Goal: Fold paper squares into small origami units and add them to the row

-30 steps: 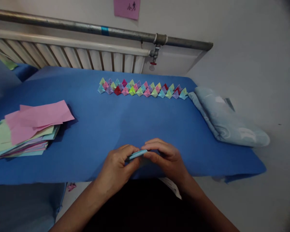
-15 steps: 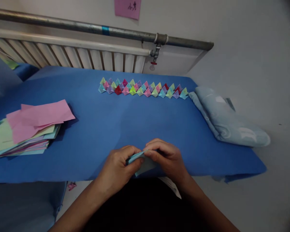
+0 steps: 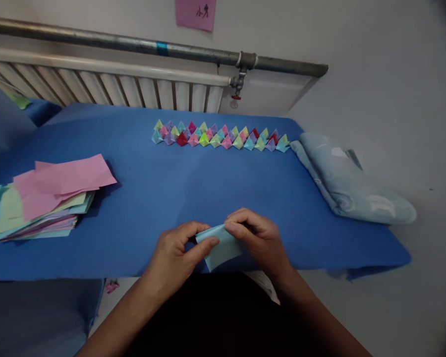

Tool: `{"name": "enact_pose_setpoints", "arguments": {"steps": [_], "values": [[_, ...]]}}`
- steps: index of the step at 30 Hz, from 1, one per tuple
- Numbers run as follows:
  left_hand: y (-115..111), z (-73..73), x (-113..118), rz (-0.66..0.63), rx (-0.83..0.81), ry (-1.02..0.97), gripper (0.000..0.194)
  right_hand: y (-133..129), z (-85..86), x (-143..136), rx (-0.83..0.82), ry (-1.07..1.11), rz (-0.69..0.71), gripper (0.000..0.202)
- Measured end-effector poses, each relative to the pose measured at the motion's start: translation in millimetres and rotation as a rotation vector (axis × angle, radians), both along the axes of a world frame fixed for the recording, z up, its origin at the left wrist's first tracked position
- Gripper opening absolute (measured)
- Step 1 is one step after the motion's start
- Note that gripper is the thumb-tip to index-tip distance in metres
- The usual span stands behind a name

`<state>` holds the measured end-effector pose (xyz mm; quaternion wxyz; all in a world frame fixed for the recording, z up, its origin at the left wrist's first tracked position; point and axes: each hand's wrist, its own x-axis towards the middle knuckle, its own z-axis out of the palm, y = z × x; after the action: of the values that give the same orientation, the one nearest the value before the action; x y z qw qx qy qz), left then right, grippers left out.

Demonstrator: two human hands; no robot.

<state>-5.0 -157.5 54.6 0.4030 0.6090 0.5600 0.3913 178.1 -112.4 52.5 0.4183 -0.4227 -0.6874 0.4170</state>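
A light blue sheet of paper (image 3: 223, 249), folded over along its upper edge, is held between both hands above the near edge of the table. My left hand (image 3: 182, 250) pinches its left end, with the thumb lying on the near face and the fingers behind. At the upper right corner of the fold, my right hand (image 3: 258, 238) grips the paper between thumb and fingers. Part of the sheet's right side is hidden behind my right hand.
Folded paper pieces (image 3: 215, 141) in many colours stand in rows toward the back of the blue-covered table (image 3: 152, 178). Loose coloured paper (image 3: 70, 176) is stacked at the left. A folded pale blue cloth (image 3: 357, 183) lies at the right. Behind are a radiator (image 3: 144, 91) and pipe (image 3: 115, 42).
The blue paper has tilted so that more of its near face shows. My left thumb has shifted left along it, and my right hand has risen slightly.
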Motion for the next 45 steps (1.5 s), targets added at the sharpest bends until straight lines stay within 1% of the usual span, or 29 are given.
{"name": "enact_pose_setpoints", "arguments": {"steps": [3,8,16,18,21,23,25,26,28,30,33,35,38,41,43,45], "values": [[0,-0.4,-1,0.012,0.006,0.001,0.014,0,-0.4,0,-0.032,0.001,-0.01,0.013],[2,0.2,0,0.014,0.002,-0.02,0.014,2,0.4,1,-0.032,0.009,0.049,0.008],[2,-4.5,-2,0.002,0.05,-0.001,0.022,4,-0.8,0,0.009,0.01,0.047,0.014],[4,-4.9,-3,-0.028,0.047,0.018,0.022,5,-0.5,-1,0.053,-0.012,0.085,0.013],[8,-4.3,-3,-0.131,0.047,0.034,0.017,4,1.6,-2,0.158,-0.088,0.203,0.014],[10,-5.2,-3,-0.166,0.037,-0.011,0.016,2,3.7,-1,0.216,-0.148,0.244,0.011],[12,-9.1,-4,-0.119,-0.014,-0.119,0.016,0,5.4,1,0.224,-0.175,0.217,0.007],[12,-12.4,-5,-0.075,-0.049,-0.193,0.015,-2,5.9,2,0.208,-0.172,0.19,0.011],[11,-21.0,-6,0.018,-0.112,-0.355,0.011,-4,6.3,5,0.145,-0.144,0.145,0.017],[10,-30.2,-7,0.096,-0.131,-0.498,0.01,-6,6.0,7,0.076,-0.109,0.126,0.015],[9,-39.6,-6,0.176,-0.117,-0.593,0.01,-10,5.4,6,0.027,-0.05,0.107,0.011],[8,-41.8,-4,0.204,-0.111,-0.611,0.01,-11,5.4,4,0.026,-0.003,0.092,0.009],[7,-39.8,-4,0.203,-0.11,-0.603,0.009,-13,6.2,3,0.042,0.046,0.07,0.005],[6,-32.5,-6,0.148,-0.117,-0.549,0.011,-13,7.7,4,0.088,0.041,0.059,0.005],[6,-26.0,-8,0.107,-0.079,-0.511,0.017,-13,8.9,5,0.127,0.013,0.067,0.006],[6,-20.0,-9,0.079,-0.011,-0.458,0.018,-14,9.8,5,0.149,-0.015,0.083,0.006]]}}
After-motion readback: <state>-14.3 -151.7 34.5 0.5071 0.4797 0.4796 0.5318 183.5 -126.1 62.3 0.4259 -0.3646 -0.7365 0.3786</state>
